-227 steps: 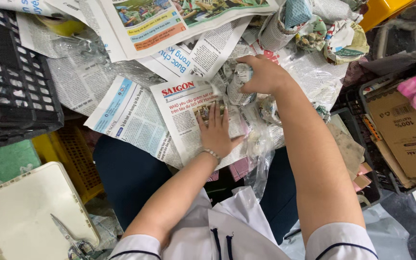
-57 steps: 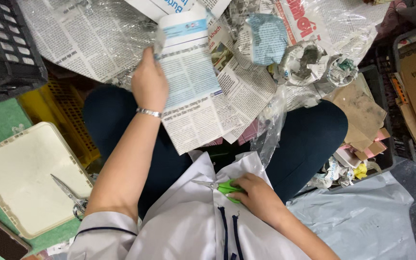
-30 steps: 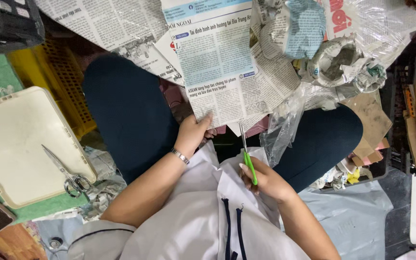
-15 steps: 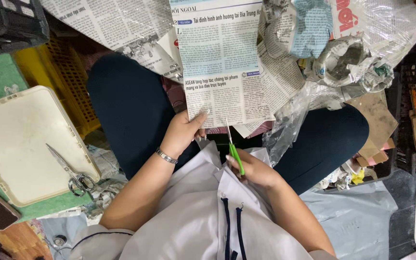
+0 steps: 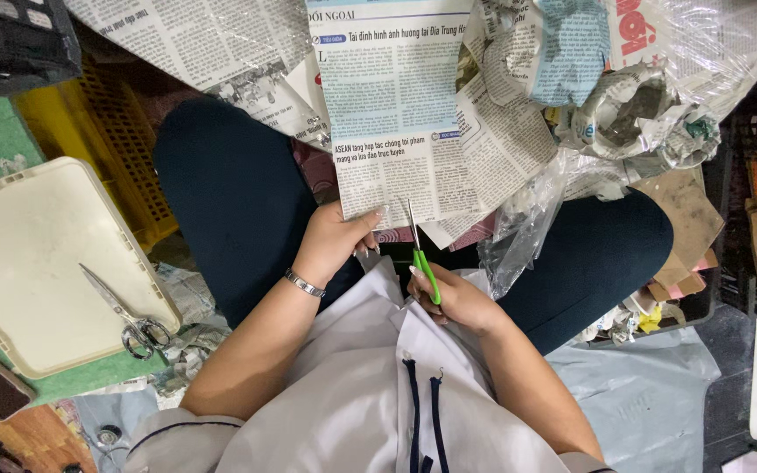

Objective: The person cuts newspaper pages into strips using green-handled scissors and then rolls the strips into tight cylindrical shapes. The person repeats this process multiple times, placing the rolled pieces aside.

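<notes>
My left hand (image 5: 336, 241) pinches the lower edge of a newspaper strip (image 5: 389, 105) that hangs down over my lap. My right hand (image 5: 456, 298) grips small green-handled scissors (image 5: 420, 254), blades pointing up at the bottom edge of that strip, just right of my left fingers. Both hands are close together above my dark trousers and white shirt.
A cream tray lid (image 5: 37, 263) at the left carries a pair of metal scissors (image 5: 124, 311). A yellow crate (image 5: 98, 140) and a black crate (image 5: 10, 44) stand behind it. Crumpled newspaper bundles (image 5: 633, 114), clear plastic (image 5: 527, 228) and cardboard (image 5: 685, 219) lie at the right.
My left hand pulled the newspaper strip down toward my lap. My right hand picked up the green scissors and raised their blades to the strip's bottom edge.
</notes>
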